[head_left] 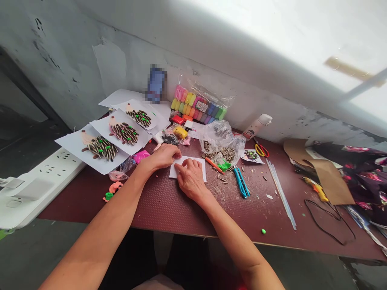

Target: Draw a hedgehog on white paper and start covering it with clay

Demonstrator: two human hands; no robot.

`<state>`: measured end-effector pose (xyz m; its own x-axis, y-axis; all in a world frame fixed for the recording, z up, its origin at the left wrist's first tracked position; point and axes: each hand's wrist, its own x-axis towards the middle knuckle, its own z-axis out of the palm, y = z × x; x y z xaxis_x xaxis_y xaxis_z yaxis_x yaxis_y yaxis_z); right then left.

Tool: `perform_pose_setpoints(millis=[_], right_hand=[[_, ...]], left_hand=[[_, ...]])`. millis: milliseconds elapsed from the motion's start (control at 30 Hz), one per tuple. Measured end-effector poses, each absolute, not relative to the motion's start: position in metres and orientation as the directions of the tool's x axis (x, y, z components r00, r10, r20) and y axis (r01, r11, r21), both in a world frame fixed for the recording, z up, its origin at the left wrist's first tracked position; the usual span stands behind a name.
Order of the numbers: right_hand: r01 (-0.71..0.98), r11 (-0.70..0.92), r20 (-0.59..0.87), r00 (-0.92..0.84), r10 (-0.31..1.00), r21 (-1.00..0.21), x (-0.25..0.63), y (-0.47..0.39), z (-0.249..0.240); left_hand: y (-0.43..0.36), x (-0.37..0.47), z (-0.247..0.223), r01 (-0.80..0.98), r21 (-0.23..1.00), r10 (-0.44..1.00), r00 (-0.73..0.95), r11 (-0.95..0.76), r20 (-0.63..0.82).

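Observation:
A small white card lies on the dark red table in front of me. My left hand is at the card's upper left side, its fingers curled together; what they hold, if anything, is hidden. On the card rests my right hand, fingers bent a little and spread over the paper, covering much of it. Right of the card are sunflower seeds in a clear plastic bag, an orange stick-like tool and a teal utility knife.
Sheets with seed-covered hedgehogs overlap at left, beside a white power strip. Coloured clay packs lean at the wall. Scissors, a spray can, glue sticks and a yellow glue gun lie rightward.

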<state>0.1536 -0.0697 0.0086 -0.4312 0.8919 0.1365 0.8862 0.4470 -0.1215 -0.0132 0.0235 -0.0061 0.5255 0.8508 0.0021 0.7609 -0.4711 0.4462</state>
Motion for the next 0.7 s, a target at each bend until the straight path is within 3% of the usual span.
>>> perform_pose_setpoints(millis=[200,700], right_hand=[[0.887,0.430,0.167,-0.404,0.899,-0.169,0.1591,-0.0698,0.0082],[0.887,0.443,0.166,-0.422,0.891,-0.129,0.1593,-0.0703,0.0082]], left_hand=[[0.0228,-0.0130,-0.0044,0.766,0.456,0.856,0.517,-0.453,-0.018],[0.0236,-0.0130,-0.0065,0.771,0.438,0.855,0.518,-0.463,-0.009]])
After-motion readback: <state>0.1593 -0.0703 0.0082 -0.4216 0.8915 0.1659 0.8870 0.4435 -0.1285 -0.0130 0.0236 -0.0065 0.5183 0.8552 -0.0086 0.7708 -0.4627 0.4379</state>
